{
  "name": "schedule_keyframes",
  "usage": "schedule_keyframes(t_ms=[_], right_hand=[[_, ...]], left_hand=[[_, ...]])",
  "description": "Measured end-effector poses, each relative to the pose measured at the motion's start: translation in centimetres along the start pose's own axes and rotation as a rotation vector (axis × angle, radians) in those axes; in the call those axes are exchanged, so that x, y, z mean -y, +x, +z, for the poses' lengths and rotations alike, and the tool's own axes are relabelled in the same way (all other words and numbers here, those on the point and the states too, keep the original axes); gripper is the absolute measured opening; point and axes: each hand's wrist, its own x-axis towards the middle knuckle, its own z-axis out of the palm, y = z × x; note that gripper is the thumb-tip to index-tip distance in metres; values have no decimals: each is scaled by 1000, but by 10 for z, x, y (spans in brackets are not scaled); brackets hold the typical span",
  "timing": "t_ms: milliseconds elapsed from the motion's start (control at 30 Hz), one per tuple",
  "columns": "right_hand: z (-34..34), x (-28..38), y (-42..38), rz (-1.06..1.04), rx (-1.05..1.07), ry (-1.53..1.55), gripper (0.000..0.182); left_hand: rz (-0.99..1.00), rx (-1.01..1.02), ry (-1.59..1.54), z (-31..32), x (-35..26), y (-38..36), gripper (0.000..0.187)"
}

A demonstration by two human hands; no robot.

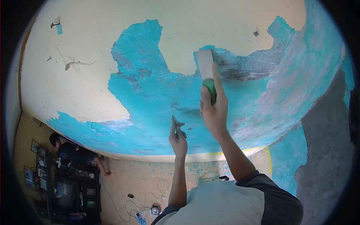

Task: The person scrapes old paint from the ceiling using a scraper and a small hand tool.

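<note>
My right hand [215, 108] is wrapped round the green handle of a scraper [205, 64], its index finger stretched along the blade. The wide pale blade overlaps the wall where cream paint [187, 33] borders a turquoise layer [150, 90]. Lower and to the left, my left hand [178, 141] is closed on a thin-bladed tool [173, 111] that points up in front of the turquoise area. Its blade shows nearly edge-on, and the fingers hide most of the handle. A grey, scuffed patch [247, 67] lies right of the scraper.
Turquoise flakes [180, 169] dot the floor below the wall. Cables [112, 197] and a round device [155, 209] lie there too. At lower left, another person [77, 153] is beside a black cabinet [90, 176] with a television [64, 193]. A hook [55, 25] sticks out at upper left.
</note>
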Motion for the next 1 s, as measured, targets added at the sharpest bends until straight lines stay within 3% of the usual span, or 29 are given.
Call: schedule_keyframes(t_ms=[300, 400, 467, 600, 867, 1000], right_hand=[[12, 12, -1, 25, -54, 53, 60], [6, -14, -7, -39, -61, 7, 60], [3, -24, -6, -188, -77, -147, 61], [6, 21, 30, -40, -65, 7, 62], [5, -24, -7, -171, -90, -161, 65], [13, 15, 13, -112, -30, -133, 65]], left_hand=[[-7, -11, -31, 5, -6, -1, 48], [4, -4, -21, 3, -5, 1, 48], [31, -7, -7, 2, 1, 1, 48], [8, -4, -6, 3, -6, -1, 48], [0, -9, -18, 0, 1, 2, 48], [2, 4, -28, 0, -5, 2, 49]])
